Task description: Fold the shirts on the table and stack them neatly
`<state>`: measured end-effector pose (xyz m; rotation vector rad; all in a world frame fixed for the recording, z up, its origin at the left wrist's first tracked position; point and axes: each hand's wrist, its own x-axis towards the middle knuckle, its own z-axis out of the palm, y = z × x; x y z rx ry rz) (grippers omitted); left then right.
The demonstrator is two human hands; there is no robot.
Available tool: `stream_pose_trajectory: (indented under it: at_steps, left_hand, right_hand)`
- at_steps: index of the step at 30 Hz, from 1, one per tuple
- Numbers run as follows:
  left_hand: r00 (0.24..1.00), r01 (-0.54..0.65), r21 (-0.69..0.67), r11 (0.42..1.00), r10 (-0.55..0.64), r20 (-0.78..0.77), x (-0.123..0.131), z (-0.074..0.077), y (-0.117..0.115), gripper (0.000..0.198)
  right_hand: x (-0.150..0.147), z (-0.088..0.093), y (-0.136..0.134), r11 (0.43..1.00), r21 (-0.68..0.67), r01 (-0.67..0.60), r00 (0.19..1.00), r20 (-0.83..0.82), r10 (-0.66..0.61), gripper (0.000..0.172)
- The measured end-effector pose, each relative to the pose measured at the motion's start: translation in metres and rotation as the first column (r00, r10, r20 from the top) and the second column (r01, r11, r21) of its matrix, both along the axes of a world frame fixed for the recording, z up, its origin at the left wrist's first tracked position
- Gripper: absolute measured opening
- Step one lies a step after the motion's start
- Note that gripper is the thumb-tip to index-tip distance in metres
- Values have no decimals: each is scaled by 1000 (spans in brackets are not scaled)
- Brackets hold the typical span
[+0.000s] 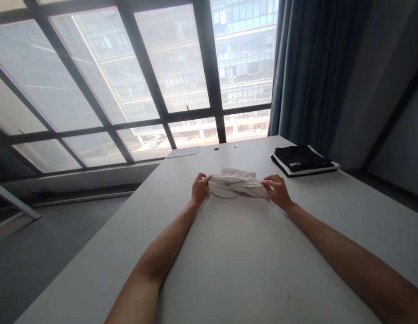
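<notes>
A crumpled white cloth garment [234, 184] lies bunched on the white table [229, 252], near the middle of the view. My left hand [200, 188] pinches its left end between thumb and fingers. At the right end, my right hand [276, 191] has its fingertips closed on the fabric. Both arms reach forward over the table. The folds hide what kind of garment it is.
To the right sits a stack of folded black and white clothes [301, 159], with white lettering on top. A white sheet of paper [183, 152] rests at the far left corner. Beyond the table are large windows [175, 58] and a blue-grey curtain [305, 76].
</notes>
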<state>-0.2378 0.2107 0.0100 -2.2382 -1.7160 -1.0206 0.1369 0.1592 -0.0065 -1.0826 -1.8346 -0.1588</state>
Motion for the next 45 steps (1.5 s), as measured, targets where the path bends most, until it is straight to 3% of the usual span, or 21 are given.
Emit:
stream_pose_trajectory:
  at_steps: [7,11,15,18,20,22,25,27,32,35,41,43,45]
  left_hand:
    - [968,-249,-29,968,250,30,-25,3,8,45]
    - [953,-301,-103,948,304,18,-34,-1,11,44]
    - [975,-223,-109,969,221,-35,-25,4,2,56]
    - [986,28,-57,998,-37,-160,-5,17,-12,51]
    - [944,210,-63,976,-219,-248,12,24,-20,33]
    - [899,304,-136,943,-332,-287,28,28,-26,27]
    - [872,323,-232,917,-384,-304,41,23,-29,39]
    - [890,268,-236,934,-334,-311,40,16,-29,46]
    - [934,106,-227,968,-175,-311,24,10,-18,27]
    - [954,31,-201,979,-89,-286,19,32,8,20]
    - [990,-28,-52,998,21,-139,35,122,102,36]
    - [993,43,-44,998,-47,-107,53,136,129,38]
    - [984,147,-32,989,-150,-94,73,133,145,43]
  right_hand:
    - [12,-1,8,994,84,72,969,-241,-50,22]
    - [16,-5,13,994,80,72,952,-304,-45,25]
    - [16,-11,17,997,14,79,956,-284,-71,27]
    - [16,-13,20,995,-26,100,948,-301,-103,29]
    - [16,-14,21,993,-38,110,937,-328,-117,30]
    - [17,-15,22,992,-54,111,930,-347,-123,30]
    - [18,-16,23,992,-66,104,925,-361,-121,30]
    - [17,-17,24,993,-71,98,922,-370,-117,31]
    - [12,-15,22,994,-95,57,898,-430,-92,34]
    - [4,-11,19,991,-129,-43,887,-462,-21,35]
    - [-8,-6,16,963,-192,-190,819,-572,48,36]
    - [-6,-7,15,961,-201,-191,815,-578,42,33]
    - [-3,-9,15,960,-213,-182,814,-580,26,30]
